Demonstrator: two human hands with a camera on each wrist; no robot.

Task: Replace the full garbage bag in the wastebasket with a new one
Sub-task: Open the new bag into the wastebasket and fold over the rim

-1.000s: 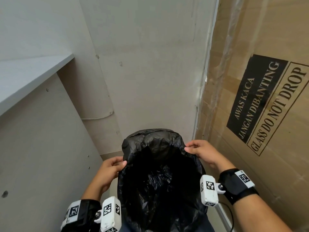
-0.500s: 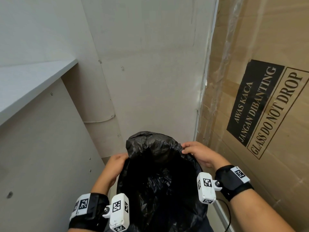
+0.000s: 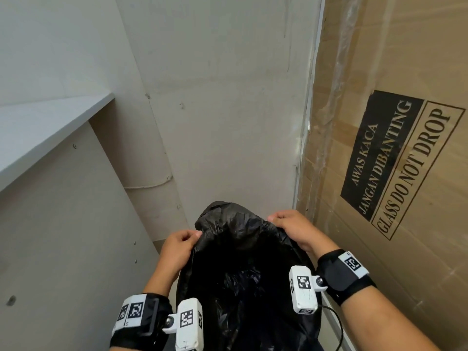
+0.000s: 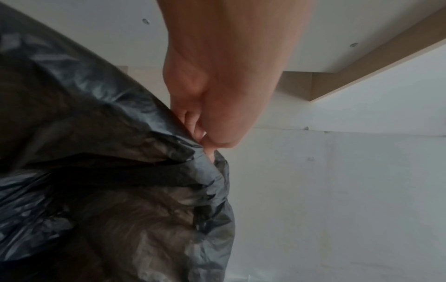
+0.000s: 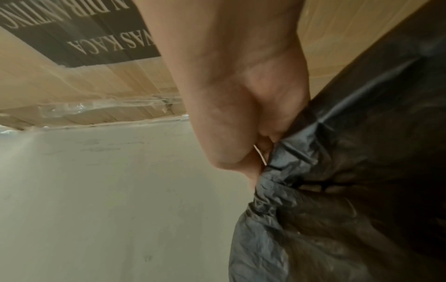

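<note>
A black garbage bag (image 3: 243, 264) hangs open at the bottom middle of the head view, its mouth facing up at me. My left hand (image 3: 183, 243) pinches the bag's left edge between thumb and fingers; the left wrist view shows the pinch (image 4: 207, 147) on the crinkled plastic (image 4: 108, 152). My right hand (image 3: 286, 224) grips the right edge near the far rim, seen close in the right wrist view (image 5: 260, 162) on the bag (image 5: 350, 171). The wastebasket itself is hidden under the bag.
A large cardboard box (image 3: 395, 148) printed "GLASS DO NOT DROP" stands close on the right. A white shelf (image 3: 45, 130) and its side panel (image 3: 63, 236) close the left side. A pale wall (image 3: 222, 110) is straight ahead. A thin cable (image 3: 336, 325) runs by the right wrist.
Both hands have moved inward and up along the bag's rim, drawing its edges closer together, so the mouth is narrower than a second ago.
</note>
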